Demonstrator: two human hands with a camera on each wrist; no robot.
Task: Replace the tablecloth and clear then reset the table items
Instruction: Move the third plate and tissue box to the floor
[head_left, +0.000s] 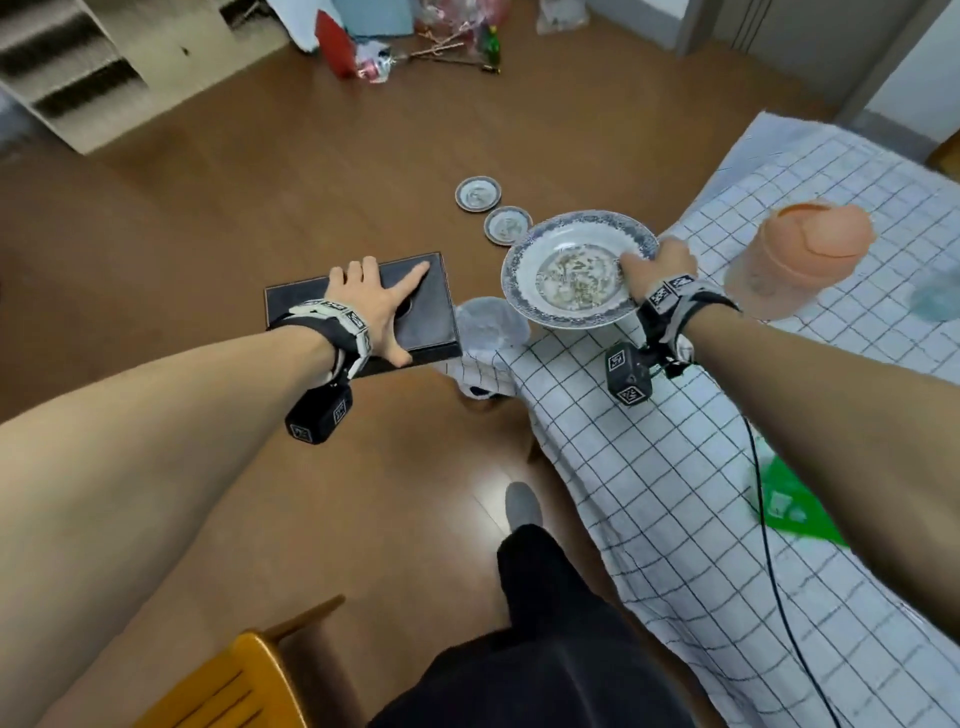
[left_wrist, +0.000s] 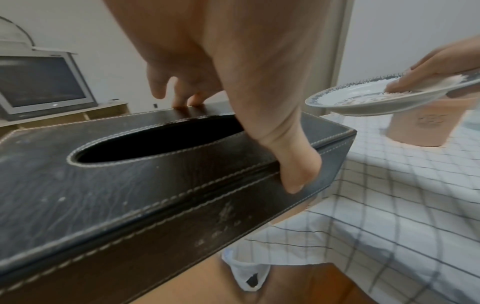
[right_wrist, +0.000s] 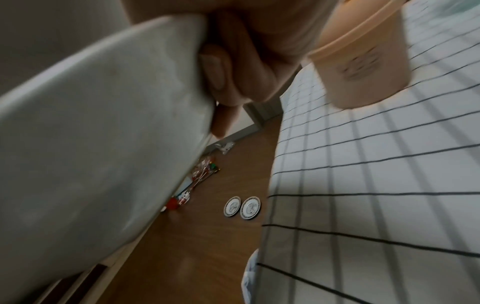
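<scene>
My left hand (head_left: 382, 312) grips a dark leather tissue box (head_left: 431, 312) held in the air left of the table; the thumb (left_wrist: 298, 174) hooks over its near side and the fingers (left_wrist: 187, 98) reach over its far edge. My right hand (head_left: 652, 265) pinches the rim of a large blue-patterned plate (head_left: 566, 275), held level above the table corner, thumb on top. In the right wrist view the fingers (right_wrist: 226, 72) curl under the plate's pale underside (right_wrist: 91, 133). A white black-checked tablecloth (head_left: 675, 493) covers the table. Two small plates (head_left: 478, 193) (head_left: 508, 224) lie on the floor.
An orange lidded container (head_left: 800, 260) stands on the cloth right of the plate, with a green sheet (head_left: 789, 504) nearer me. A white plastic bag (head_left: 488, 325) hangs at the table corner. A yellow chair (head_left: 228, 686) is at lower left. Clutter (head_left: 415, 47) lies across the wooden floor.
</scene>
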